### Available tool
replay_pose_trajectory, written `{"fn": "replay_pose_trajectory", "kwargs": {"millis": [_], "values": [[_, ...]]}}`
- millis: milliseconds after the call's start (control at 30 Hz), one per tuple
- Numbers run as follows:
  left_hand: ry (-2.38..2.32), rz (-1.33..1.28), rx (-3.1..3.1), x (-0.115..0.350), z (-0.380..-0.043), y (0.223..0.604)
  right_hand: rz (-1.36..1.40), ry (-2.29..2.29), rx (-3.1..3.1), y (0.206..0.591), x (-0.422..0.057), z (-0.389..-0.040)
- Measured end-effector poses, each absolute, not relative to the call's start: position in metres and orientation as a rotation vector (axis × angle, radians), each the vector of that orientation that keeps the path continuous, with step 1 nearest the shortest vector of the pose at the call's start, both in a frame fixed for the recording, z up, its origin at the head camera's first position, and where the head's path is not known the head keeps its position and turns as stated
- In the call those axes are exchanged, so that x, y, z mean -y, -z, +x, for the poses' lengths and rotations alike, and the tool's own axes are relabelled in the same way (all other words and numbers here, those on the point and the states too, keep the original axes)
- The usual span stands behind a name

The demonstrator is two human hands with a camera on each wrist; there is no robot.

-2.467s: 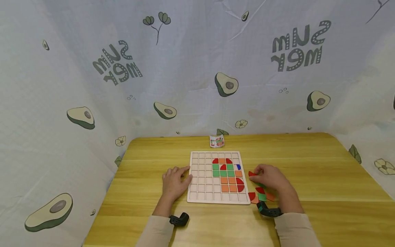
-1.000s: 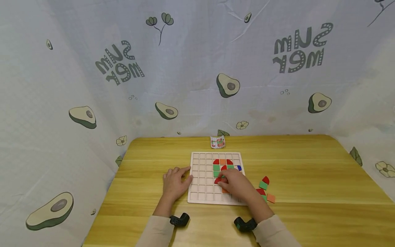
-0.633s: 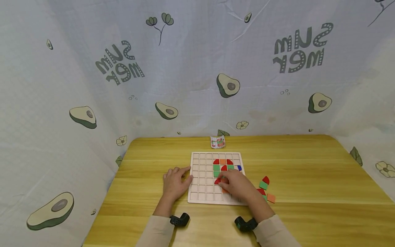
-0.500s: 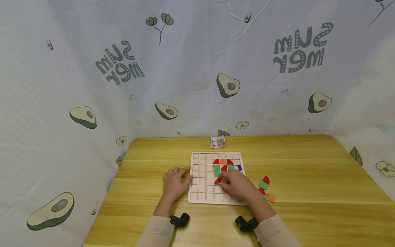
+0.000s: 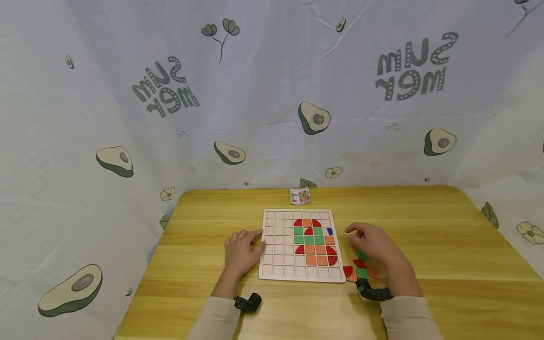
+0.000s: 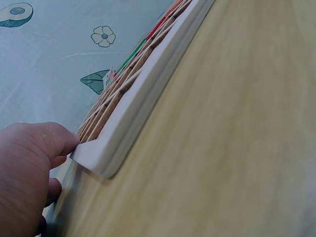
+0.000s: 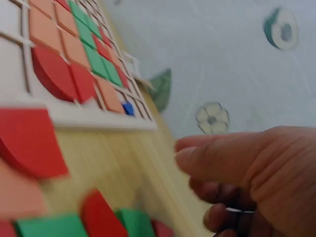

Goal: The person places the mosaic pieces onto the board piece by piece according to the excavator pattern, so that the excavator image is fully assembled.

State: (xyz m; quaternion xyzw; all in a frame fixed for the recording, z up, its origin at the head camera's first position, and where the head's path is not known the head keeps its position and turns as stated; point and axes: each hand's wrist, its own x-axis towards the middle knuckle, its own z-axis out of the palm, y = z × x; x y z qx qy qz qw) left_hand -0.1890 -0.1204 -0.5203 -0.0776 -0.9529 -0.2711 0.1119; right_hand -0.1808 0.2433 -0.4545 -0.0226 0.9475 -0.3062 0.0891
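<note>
A pale wooden grid board (image 5: 276,259) lies on the table, part of its cells filled with red quarter-round, orange square and green square tiles. My left hand (image 5: 242,252) rests at the board's left edge, its thumb touching the corner in the left wrist view. To the right of the board my right hand (image 5: 373,242) hovers with loosely bent fingers and nothing between them. Below it lie loose tiles, among them a red quarter-round (image 5: 348,271) and a green square (image 5: 361,273), partly hidden by hand and wrist camera. A small blue tile (image 5: 329,231) sits near the board's right edge.
A small printed card (image 5: 300,195) with a coloured grid pattern stands behind the board. A patterned cloth (image 5: 272,94) hangs at the back of the wooden table (image 5: 204,208). Black cameras sit on both wrists.
My right hand has left the red quarter-round tile in the board's row beside the orange tiles and moved right, off the board, over the loose tiles. The left hand stays put.
</note>
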Motion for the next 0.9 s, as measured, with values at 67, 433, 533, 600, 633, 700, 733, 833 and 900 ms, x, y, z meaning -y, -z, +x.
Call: {"fn": "replay_pose_trajectory", "kwargs": {"millis": [67, 433, 533, 600, 633, 700, 733, 833, 900], "values": [[0.794, -0.23, 2.794, 0.12, -0.188, 0.52, -0.056, 0.909, -2.797, 0.454, -0.258, -0.179], [0.79, -0.235, 2.793, 0.12, -0.189, 0.52, 0.02, 0.936, -2.62, 0.453, -0.291, -0.168], [0.791, -0.235, 2.796, 0.121, -0.189, 0.52, 0.048, 0.958, -2.596, 0.454, -0.288, -0.167], [0.791, -0.235, 2.797, 0.121, -0.189, 0.52, 0.06, 0.96, -2.598, 0.454, -0.287, -0.168], [0.791, -0.236, 2.797, 0.121, -0.189, 0.52, 0.059, 0.947, -2.611, 0.455, -0.286, -0.168], [0.79, -0.236, 2.796, 0.121, -0.189, 0.52, 0.046, 0.926, -2.643, 0.455, -0.285, -0.169], [0.79, -0.237, 2.795, 0.121, -0.189, 0.52, 0.043, 0.915, -2.66, 0.455, -0.284, -0.169], [0.792, -0.24, 2.789, 0.121, -0.189, 0.521, 0.043, 0.889, -2.708, 0.456, -0.283, -0.171], [0.794, -0.242, 2.787, 0.121, -0.189, 0.52, 0.055, 0.886, -2.726, 0.457, -0.281, -0.172]]}}
